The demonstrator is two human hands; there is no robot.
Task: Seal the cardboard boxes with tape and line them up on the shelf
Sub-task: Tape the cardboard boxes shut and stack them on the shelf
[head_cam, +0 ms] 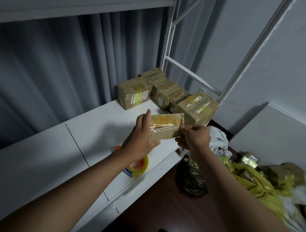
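I hold a small flat cardboard box [166, 126], wrapped in shiny yellowish tape, above the white shelf [57, 156]. My left hand [141, 135] grips its left end, thumb up along the edge and fingers underneath. My right hand [194, 135] pinches the box's right end. A roll of yellow tape [138, 167] with an orange core lies on the shelf, partly hidden under my left forearm. Several taped boxes [134, 94] stand in a row at the shelf's far right end, with a larger box [197, 106] nearest.
White shelf uprights [252, 54] rise on the right. On the floor to the right lie a dark plastic bag [191, 179], a white bag [218, 139], yellow cloth [256, 186] and more cardboard boxes [281, 173]. A grey curtain [51, 67] hangs behind the shelf.
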